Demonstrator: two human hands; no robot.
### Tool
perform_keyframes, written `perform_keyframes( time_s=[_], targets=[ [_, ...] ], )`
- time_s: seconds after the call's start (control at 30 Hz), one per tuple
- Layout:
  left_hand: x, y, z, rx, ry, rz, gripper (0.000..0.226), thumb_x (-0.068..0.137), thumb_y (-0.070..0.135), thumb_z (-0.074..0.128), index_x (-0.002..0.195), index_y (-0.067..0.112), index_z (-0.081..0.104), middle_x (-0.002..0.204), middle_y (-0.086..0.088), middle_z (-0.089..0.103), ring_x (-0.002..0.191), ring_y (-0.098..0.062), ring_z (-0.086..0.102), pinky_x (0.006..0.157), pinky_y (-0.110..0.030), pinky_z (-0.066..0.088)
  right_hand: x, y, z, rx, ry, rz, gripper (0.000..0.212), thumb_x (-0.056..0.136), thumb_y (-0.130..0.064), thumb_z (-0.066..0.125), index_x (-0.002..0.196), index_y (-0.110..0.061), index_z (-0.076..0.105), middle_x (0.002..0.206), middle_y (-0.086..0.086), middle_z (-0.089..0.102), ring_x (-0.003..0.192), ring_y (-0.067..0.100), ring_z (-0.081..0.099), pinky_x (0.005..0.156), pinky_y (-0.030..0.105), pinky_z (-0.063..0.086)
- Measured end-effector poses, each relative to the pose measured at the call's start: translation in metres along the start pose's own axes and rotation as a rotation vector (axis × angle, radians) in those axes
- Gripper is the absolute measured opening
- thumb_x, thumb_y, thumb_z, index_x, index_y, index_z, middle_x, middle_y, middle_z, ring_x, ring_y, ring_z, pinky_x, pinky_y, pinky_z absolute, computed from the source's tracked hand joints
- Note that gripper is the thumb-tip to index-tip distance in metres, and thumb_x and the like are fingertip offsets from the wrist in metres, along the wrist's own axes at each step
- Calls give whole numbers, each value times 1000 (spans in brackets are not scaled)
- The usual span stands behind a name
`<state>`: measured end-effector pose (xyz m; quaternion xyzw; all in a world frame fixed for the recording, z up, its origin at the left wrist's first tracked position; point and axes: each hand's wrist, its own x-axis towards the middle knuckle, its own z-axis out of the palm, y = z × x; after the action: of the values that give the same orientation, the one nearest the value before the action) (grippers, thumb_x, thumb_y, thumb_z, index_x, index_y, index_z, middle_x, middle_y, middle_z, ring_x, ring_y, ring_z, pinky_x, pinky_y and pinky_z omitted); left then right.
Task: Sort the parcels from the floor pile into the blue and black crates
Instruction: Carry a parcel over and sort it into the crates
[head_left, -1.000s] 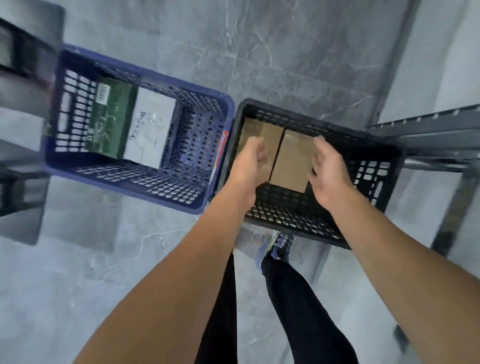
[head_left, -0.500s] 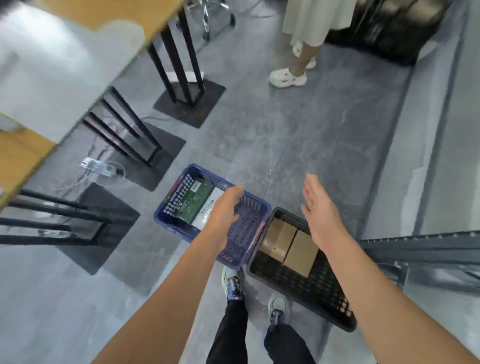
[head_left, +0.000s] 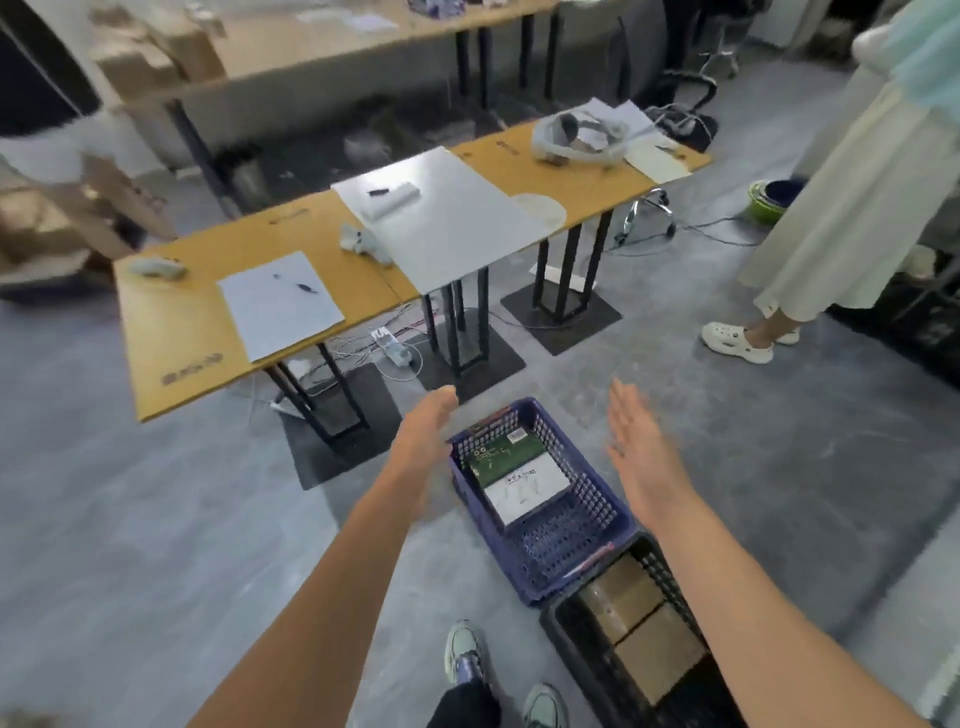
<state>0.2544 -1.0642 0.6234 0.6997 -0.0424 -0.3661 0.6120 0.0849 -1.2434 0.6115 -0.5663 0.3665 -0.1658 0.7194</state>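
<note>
Both of the person's hands are out in front with nothing in them: the left hand (head_left: 423, 431) hangs over the floor (head_left: 156, 519) just beside the blue crate (head_left: 597, 499), and the right hand (head_left: 636, 447) hangs on that crate's other side. The fingers are straight and the palms turned roughly toward each other, so each grip is apart and empty. I read this as hands free between parcels, held about a box-width apart and ready for the next one. The two crates stand touching on the floor right at the person's shoes (head_left: 465, 649), a little out from the near edge of the desk (head_left: 208, 306). That is probably so a parcel can be dropped into either without a step. The blue one holds a flat green-and-white parcel (head_left: 524, 486) lying against its far end, with the near half bare. The black crate (head_left: 571, 654), nearer the person, holds two brown cardboard parcels (head_left: 621, 597) laid flat side by side, so the sorting seems to go by kind of wrapping. The floor pile itself I cannot make out. Blurred cardboard (head_left: 47, 228) past the desk's left corner may be it, and fetching from there looks like the next job. A second person in a pale skirt (head_left: 852, 208) stands well apart, beyond the desk's right end.
</note>
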Motion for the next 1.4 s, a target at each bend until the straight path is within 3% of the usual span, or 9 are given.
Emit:
perform_keyframes(
  time_s=[0.23, 0.33, 0.5, 0.73, 0.93, 1.0, 1.1, 1.2, 1.4],
  targets=[
    [-60, 2, -134, -197, 232, 48, 44, 106, 43, 47, 144, 21, 54, 152, 1, 50, 142, -17, 42, 99, -39, 42, -14, -20, 140, -85, -256, -34, 62, 109, -57, 27, 166, -32, 21, 172, -11, 22, 156, 9, 22, 121, 33, 24],
    [-82, -1, -199, -241, 296, 65, 49, 106, 45, 46, 148, 21, 50, 151, 3, 50, 140, -16, 42, 110, -43, 39, -26, -23, 213, -80, -356, -44, 64, 109, -56, 32, 166, -29, 24, 171, -9, 25, 156, 12, 25, 126, 39, 22],
    [-131, -14, -309, -324, 456, 83, 24, 103, 41, 52, 117, 28, 66, 129, 9, 61, 126, -11, 53, 102, -41, 47, -56, -17, 338, -105, -517, -38, 74, 101, -66, 36, 165, -31, 26, 168, -14, 31, 154, 8, 27, 129, 43, 19],
    [-196, -66, -418, -441, 665, 57, 39, 103, 43, 52, 134, 20, 61, 141, 4, 57, 132, -13, 51, 107, -44, 45, -88, 21, 472, -175, -795, -40, 70, 102, -64, 46, 163, -33, 30, 163, -16, 36, 152, 6, 31, 126, 39, 24],
    [-250, -116, -461, -586, 857, 22, 42, 104, 44, 51, 138, 22, 58, 144, 3, 54, 135, -15, 49, 106, -43, 44, -107, 76, 548, -295, -984, 57, 46, 114, -6, 31, 158, 8, 26, 168, 19, 26, 135, -10, 28, 94, -11, 18],
    [-268, -132, -465, -634, 933, 5, 44, 103, 45, 51, 140, 21, 57, 145, 4, 54, 136, -15, 48, 106, -44, 44, -125, 86, 575, -380, -1078, 42, 50, 115, -20, 33, 162, -2, 26, 169, 11, 28, 131, -20, 39, 106, 1, 23],
    [-290, -155, -463, -701, 1054, -13, 38, 103, 46, 51, 133, 25, 57, 141, 5, 54, 132, -14, 49, 108, -45, 44, -155, 89, 599, -413, -1198, 40, 83, 96, -66, 48, 165, -25, 27, 168, -11, 30, 143, -1, 38, 121, 34, 28],
    [-308, -173, -450, -773, 1190, -48, 31, 101, 48, 52, 124, 28, 59, 137, 5, 56, 127, -13, 51, 106, -44, 44, -170, 106, 619, -438, -1349, 73, 70, 106, -49, 48, 165, -17, 28, 169, -4, 30, 136, -13, 37, 125, 25, 21],
    [-329, -194, -407, -904, 1377, -114, 21, 103, 44, 48, 115, 32, 60, 125, 11, 59, 120, -8, 53, 104, -41, 43, -200, 125, 637, -516, -1551, 255, 86, 93, -71, 51, 164, -27, 31, 165, -15, 35, 151, 10, 35, 127, 46, 25]
  ],
)
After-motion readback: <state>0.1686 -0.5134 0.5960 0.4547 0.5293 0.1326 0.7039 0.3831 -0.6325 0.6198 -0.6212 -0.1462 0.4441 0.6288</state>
